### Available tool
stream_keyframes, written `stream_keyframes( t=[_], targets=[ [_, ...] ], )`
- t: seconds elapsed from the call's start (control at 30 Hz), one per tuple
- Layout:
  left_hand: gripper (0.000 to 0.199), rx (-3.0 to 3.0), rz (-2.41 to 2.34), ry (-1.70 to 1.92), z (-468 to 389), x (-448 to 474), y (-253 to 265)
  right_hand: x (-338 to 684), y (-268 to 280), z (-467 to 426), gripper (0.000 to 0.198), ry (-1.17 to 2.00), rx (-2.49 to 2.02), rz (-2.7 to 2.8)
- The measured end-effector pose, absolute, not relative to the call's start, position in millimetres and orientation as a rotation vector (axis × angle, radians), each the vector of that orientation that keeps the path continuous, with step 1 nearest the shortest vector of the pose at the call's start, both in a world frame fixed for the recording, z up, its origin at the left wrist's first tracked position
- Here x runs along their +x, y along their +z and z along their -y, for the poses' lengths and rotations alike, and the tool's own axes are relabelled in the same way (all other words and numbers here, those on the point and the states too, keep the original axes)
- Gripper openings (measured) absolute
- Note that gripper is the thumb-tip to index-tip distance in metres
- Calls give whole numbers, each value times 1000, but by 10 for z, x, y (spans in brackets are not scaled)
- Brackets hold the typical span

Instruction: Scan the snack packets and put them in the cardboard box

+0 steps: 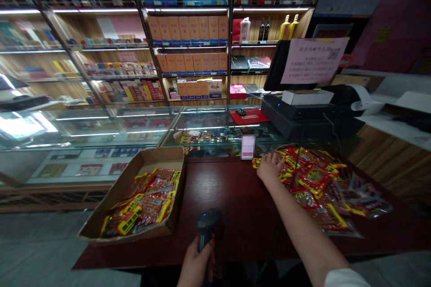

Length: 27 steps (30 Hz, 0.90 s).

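Right of the frame's centre, a heap of snack packets (314, 177) lies on the dark red table (222, 179), and the right hand (271, 167) rests at the heap's left edge, fingers slightly parted, though whether they pinch a packet I cannot tell. At bottom centre the left hand (196, 261) is wrapped around a handheld scanner (208, 220); left of that, a cardboard box (161, 158) holds similar packets (148, 206), and stocked shelves (188, 8) stand across the upper frame.

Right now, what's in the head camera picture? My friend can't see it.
The left hand holds a dark scanner over a dark red table; the right hand is at a pile of snack packets. A cardboard box holds more.
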<state>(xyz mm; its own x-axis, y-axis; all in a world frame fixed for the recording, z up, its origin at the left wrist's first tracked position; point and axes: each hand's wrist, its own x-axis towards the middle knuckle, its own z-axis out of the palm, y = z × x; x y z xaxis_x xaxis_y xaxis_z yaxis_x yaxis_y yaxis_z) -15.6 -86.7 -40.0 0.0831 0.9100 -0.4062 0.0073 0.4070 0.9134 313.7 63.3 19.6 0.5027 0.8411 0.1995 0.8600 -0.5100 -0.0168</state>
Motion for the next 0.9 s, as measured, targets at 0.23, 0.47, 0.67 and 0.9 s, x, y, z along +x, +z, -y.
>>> stream_keyframes(
  t=[0.23, 0.47, 0.67, 0.9],
  targets=[
    [76, 951, -1289, 818, 867, -157, -310, 3087, 177, -421, 38, -115, -2417, 1691],
    [70, 947, -1283, 820, 877, -184, -339, 2340, 40, 343, 31, 150, -1843, 1733],
    [71, 958, -1297, 788, 908, -185, -312, 2321, -42, 643, 41, 284, -1864, 1206],
    [71, 1001, -1254, 761, 941, -178, 45, 2594, -274, 751, 51, 764, -1628, 885]
  ],
)
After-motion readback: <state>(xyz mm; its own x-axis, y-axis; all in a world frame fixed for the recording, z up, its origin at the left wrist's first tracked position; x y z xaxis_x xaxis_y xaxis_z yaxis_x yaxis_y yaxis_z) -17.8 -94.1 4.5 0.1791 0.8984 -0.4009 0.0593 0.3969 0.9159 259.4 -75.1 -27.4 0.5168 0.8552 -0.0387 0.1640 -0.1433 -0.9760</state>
